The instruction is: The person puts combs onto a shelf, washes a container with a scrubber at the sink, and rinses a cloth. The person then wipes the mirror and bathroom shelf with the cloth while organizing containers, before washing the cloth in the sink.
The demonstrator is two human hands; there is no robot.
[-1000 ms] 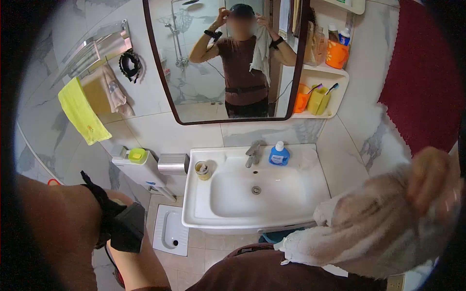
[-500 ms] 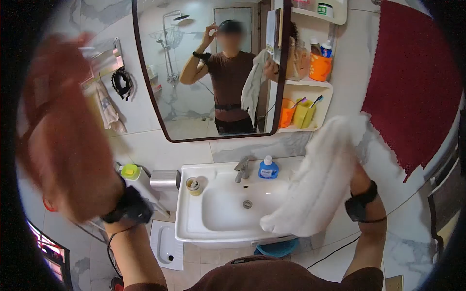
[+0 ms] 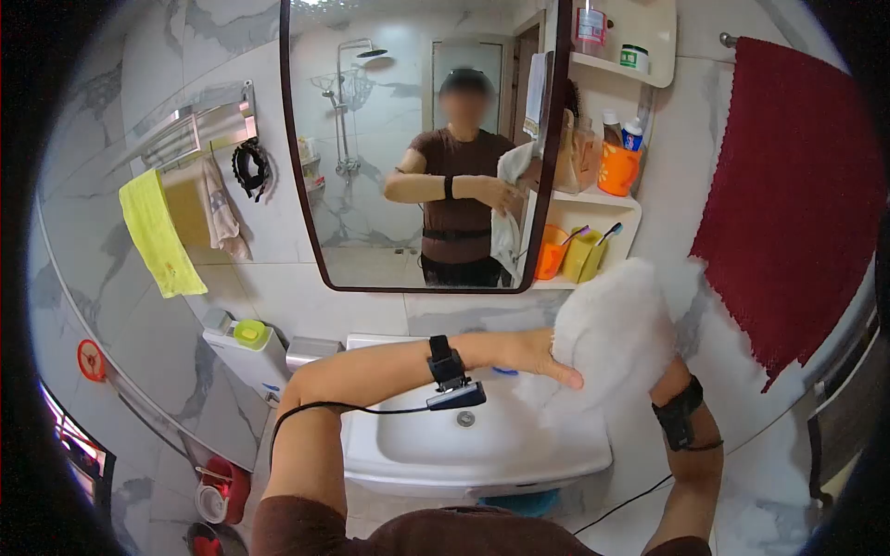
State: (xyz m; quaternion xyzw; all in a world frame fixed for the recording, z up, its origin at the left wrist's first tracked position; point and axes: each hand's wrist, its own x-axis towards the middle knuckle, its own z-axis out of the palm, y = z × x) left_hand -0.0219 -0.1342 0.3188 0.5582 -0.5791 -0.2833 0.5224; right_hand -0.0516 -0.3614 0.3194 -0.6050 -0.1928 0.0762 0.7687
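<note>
A fluffy white towel (image 3: 616, 338) hangs bunched up above the right side of the sink (image 3: 394, 449). My left arm reaches across the sink, and my left hand (image 3: 533, 352) grips the towel's left edge. Its thumb shows in front while the fingers are mostly hidden by the cloth. On the far side of the towel, my right hand (image 3: 669, 375) holds it, largely covered by the cloth. Black straps with small devices and cables circle both wrists. The left forearm hides the faucet and most of the blue bottle behind it.
A mirror (image 3: 417, 139) hangs above the sink. Right of it are shelves (image 3: 640, 199) with cups and toothbrushes, then a dark red towel (image 3: 797, 185). A yellow-green cloth (image 3: 162, 232) hangs from a rack at left, above a white bin (image 3: 246, 357).
My left hand has come down from beside my head and across to the towel. The towel, hanging lower before, is now bunched up. The view has shifted slightly.
</note>
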